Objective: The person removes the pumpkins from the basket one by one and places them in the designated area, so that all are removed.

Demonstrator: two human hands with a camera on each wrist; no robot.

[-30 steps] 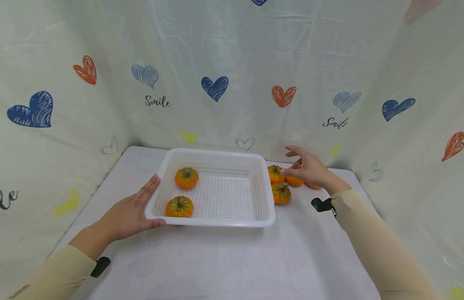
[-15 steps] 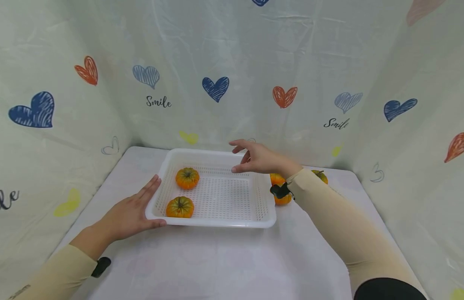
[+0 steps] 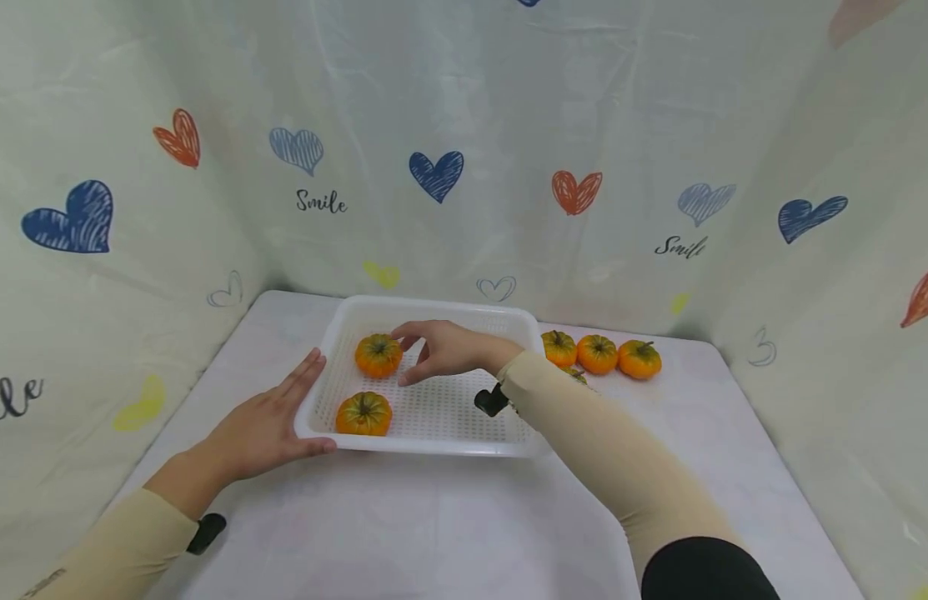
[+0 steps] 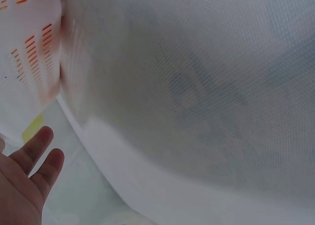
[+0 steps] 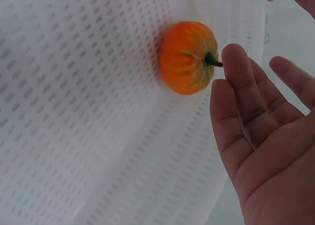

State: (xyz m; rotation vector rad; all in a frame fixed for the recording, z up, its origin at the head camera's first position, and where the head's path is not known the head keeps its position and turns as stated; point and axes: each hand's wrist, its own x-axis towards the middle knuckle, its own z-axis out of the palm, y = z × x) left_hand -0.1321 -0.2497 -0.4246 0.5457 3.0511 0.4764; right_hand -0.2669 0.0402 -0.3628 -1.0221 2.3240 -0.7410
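A white perforated plastic basket [image 3: 433,447] stands on the table with two small orange-green pumpkins at its left side, a back one [image 3: 378,356] and a front one [image 3: 364,414]. My left hand [image 3: 257,429] rests against the basket's left side, fingers straight, its thumb along the front rim. Over the basket, my right hand [image 3: 452,348] has its fingertips right beside the back pumpkin, thumb and fingers apart. In the right wrist view, loosely bent fingers [image 5: 236,82] come close to a pumpkin's stem. Orange shows through the slotted basket wall [image 4: 32,52] in the left wrist view.
Outside the basket, to its right, several more pumpkins [image 3: 597,354] lie near the table's back edge; one is partly hidden by the right sleeve [image 3: 584,433]. A curtain [image 3: 494,92] printed with hearts encloses the white-covered table [image 3: 433,525].
My right hand has moved left from the pumpkins outside, across the basket and down to the back pumpkin inside. My left hand has stayed at the basket's left side.
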